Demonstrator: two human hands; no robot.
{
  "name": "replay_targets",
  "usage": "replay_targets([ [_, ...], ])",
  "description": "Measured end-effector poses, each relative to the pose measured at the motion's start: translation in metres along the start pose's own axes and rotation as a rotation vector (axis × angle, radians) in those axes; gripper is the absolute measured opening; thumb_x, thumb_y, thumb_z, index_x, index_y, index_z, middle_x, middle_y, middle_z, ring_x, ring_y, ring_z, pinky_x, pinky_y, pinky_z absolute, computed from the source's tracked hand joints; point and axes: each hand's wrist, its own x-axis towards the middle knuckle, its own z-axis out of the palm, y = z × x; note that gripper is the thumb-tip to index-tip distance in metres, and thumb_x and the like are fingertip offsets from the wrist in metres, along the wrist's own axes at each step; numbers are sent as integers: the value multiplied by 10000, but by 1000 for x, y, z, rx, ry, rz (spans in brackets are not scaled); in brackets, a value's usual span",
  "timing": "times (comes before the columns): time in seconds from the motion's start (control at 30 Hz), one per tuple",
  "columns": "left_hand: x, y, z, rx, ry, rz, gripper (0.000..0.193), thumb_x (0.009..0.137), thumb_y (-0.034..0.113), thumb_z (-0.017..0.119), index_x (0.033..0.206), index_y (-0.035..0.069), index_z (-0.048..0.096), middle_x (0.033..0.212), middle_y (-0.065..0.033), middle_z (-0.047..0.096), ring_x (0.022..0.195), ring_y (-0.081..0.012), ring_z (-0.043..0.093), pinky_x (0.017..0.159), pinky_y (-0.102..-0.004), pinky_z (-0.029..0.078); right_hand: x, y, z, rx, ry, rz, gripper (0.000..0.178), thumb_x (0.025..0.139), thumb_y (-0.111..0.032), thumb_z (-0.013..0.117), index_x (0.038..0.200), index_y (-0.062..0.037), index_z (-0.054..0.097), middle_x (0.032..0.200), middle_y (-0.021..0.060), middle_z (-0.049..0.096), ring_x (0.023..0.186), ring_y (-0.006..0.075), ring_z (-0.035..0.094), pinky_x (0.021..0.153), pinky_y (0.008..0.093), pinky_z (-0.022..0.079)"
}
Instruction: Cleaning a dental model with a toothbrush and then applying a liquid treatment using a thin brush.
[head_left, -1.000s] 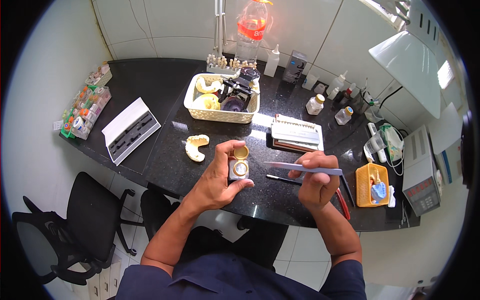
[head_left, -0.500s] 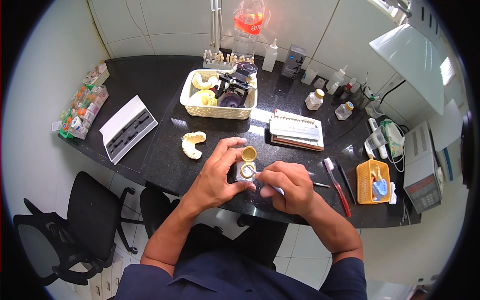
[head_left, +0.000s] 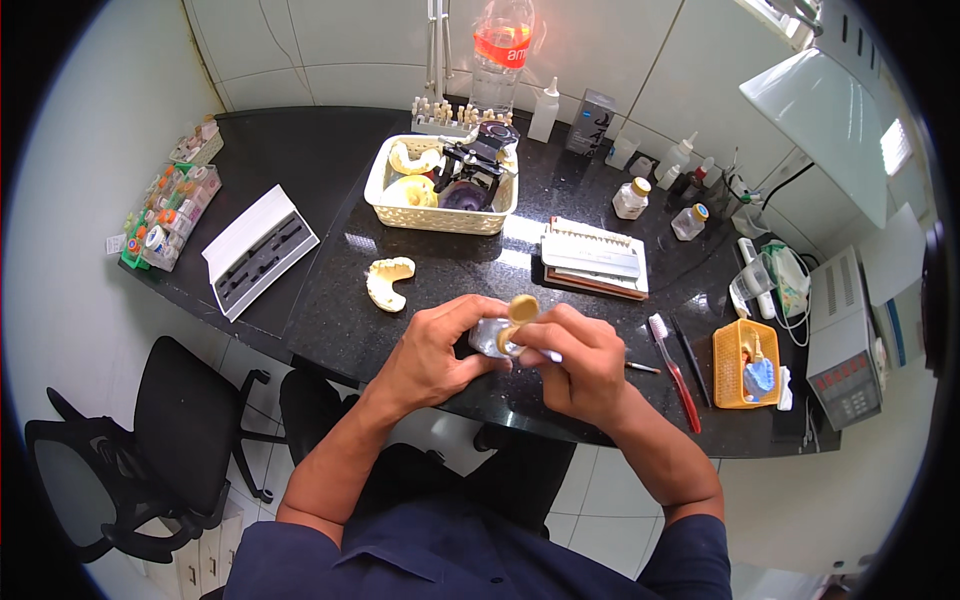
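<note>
My left hand (head_left: pixel 432 352) grips a small silvery metal block with a round yellowish top (head_left: pixel 500 330), held above the front edge of the black counter (head_left: pixel 330 300). My right hand (head_left: pixel 580 365) is closed around a thin metal tool (head_left: pixel 545 354) whose tip rests against that block. The two hands touch each other around the piece. A pale yellow plaster dental cast (head_left: pixel 387 282) lies on the counter just left of my left hand.
A cream basket (head_left: pixel 440 215) with casts and a dark articulator stands behind. A white tray of tooth samples (head_left: pixel 595 258), a red toothbrush (head_left: pixel 675 370), an orange basket (head_left: pixel 745 365), small jars, bottles and an open instrument case (head_left: pixel 258 250) surround the hands. A black chair (head_left: pixel 160 450) stands lower left.
My right hand came in from the right with the tool and now meets the block in my left hand. The view shifted down slightly.
</note>
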Motion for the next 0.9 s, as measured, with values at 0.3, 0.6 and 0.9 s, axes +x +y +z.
replay_targets([
  [0.3, 1, -4, 2, -15, 69, 26, 540, 799, 51, 925, 1297, 43, 718, 1258, -159, 783, 1184, -308, 770, 1019, -395, 610, 0, 1, -3, 87, 74, 13, 177, 879, 83, 699, 1020, 2, 769, 854, 133, 730, 687, 219, 718, 619, 314, 553],
  [0.6, -1, -2, 1, -34, 67, 21, 495, 832, 19, 912, 1285, 14, 714, 1256, -131, 785, 1150, -221, 776, 1015, -358, 634, -4, 5, -1, 238, 253, 45, 241, 1114, -137, 609, 1013, 34, 747, 770, 94, 659, 570, 134, 590, 555, 285, 465],
  [0.9, -2, -2, -1, -7, 68, 38, 604, 799, 108, 946, 1362, 59, 734, 1200, -164, 786, 1085, -297, 782, 936, -383, 614, 1, 2, -6, 170, 134, -24, 60, 1001, -33, 704, 1034, -2, 744, 843, 129, 711, 633, 234, 653, 581, 337, 498],
])
